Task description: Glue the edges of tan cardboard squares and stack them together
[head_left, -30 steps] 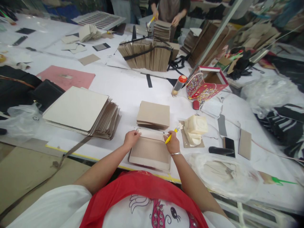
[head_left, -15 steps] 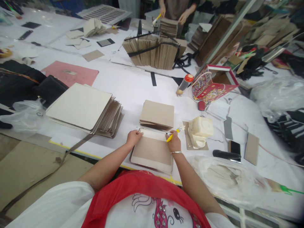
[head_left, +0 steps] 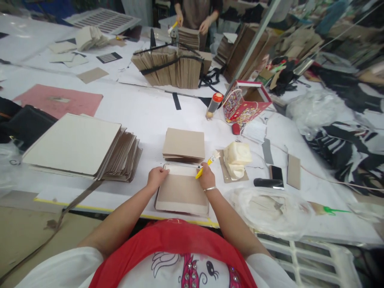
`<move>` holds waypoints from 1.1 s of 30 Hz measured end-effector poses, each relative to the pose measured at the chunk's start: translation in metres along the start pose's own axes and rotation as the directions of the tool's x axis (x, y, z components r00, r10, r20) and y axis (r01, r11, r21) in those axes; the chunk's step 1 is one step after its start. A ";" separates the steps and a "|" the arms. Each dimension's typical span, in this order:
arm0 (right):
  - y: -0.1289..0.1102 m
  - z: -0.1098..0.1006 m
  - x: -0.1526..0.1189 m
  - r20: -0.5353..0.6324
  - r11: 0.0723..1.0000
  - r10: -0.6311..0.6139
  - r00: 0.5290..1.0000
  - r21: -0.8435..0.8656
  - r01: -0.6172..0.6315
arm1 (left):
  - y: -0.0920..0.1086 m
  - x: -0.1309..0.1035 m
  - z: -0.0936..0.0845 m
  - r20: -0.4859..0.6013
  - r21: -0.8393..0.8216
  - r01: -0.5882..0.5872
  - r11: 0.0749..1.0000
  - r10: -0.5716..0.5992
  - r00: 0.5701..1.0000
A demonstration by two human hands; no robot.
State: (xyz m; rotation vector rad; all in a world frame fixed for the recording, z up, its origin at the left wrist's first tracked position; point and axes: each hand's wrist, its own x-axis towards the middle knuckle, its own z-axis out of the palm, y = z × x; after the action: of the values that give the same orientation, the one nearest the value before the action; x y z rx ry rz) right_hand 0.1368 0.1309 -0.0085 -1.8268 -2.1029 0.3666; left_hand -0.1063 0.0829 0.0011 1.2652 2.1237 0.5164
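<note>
My left hand (head_left: pixel 157 179) is closed, its thumb and fingers pinching the upper left corner of a brown cardboard panel (head_left: pixel 181 190) with pale strips along its top and bottom edges. More sheets show beneath that panel at the table's near edge. In my right hand (head_left: pixel 207 177) is a paintbrush (head_left: pixel 211 160) with a yellow handle, its pale bristles pointing up and away to the right. The fingers of that hand also rest at the panel's upper right corner. Just beyond lies a small stack of tan cardboard (head_left: pixel 183 144).
Left of me is a tall stack of large boards (head_left: pixel 75 144). A cut-open white container (head_left: pixel 237 158) stands on cardboard at right, near a phone (head_left: pixel 276 173) and a plastic-wrapped bundle (head_left: pixel 270 210). Farther back are a red gift bag (head_left: pixel 247 102) and a co-worker's hands (head_left: pixel 206 25).
My view has turned to the right, so the table's contents appear farther left. Both hands stay at the panel's upper corners, and the brush remains in my right hand.
</note>
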 end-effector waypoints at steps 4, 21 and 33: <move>0.015 -0.017 -0.011 -0.146 0.997 0.036 0.989 -0.055 -0.045 | -0.001 -0.010 -0.007 -0.159 0.163 -0.126 0.978 0.153 0.975; 0.017 -0.003 -0.054 -0.083 0.879 -0.403 0.912 -0.312 0.360 | 0.015 -0.050 0.032 0.169 0.533 -0.655 0.535 0.692 0.702; 0.005 -0.029 -0.075 -0.184 0.901 -0.426 0.886 -0.169 0.399 | 0.035 -0.056 0.031 0.169 0.518 -0.692 0.503 0.733 0.659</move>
State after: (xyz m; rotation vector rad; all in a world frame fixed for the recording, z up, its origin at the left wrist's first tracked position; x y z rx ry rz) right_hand 0.1622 0.0569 0.0101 -1.3463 -2.3194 -0.0751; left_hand -0.0427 0.0501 0.0164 2.5504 1.7499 0.2642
